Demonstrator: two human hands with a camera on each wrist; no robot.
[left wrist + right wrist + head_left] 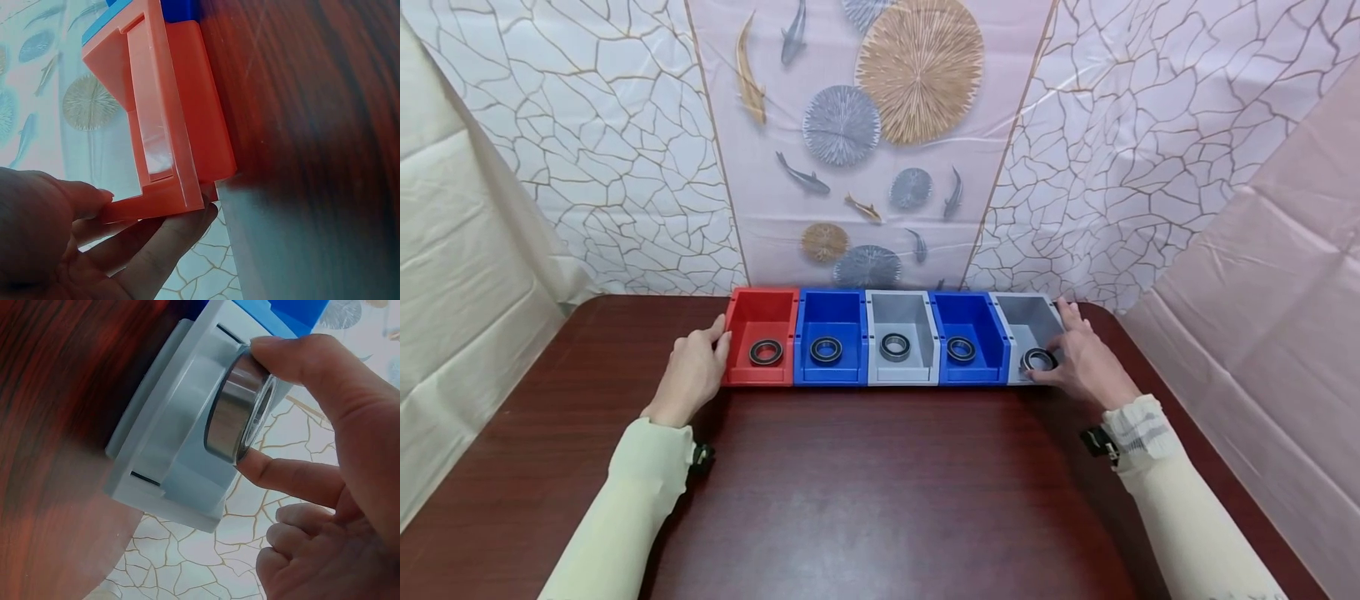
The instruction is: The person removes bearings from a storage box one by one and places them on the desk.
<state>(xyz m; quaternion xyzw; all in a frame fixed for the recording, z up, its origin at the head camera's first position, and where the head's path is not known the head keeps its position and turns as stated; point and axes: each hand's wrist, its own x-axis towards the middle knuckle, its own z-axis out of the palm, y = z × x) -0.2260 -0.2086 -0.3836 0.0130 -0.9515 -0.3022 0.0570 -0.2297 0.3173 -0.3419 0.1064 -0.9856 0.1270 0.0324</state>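
At the left end of the joined row of bins, my left hand holds the side wall of the red bin, thumb on its rim and fingers along the outside. A bearing lies flat in that bin. At the other end my right hand pinches a bearing between thumb and index finger, within the right-end grey bin. In the right wrist view this bearing stands tilted, its steel rim showing. The other fingers are curled back towards the palm.
Between the end bins sit a blue bin, a grey bin and another blue bin, each with one bearing in it. They stand at the back of a dark wooden table, before a patterned curtain.
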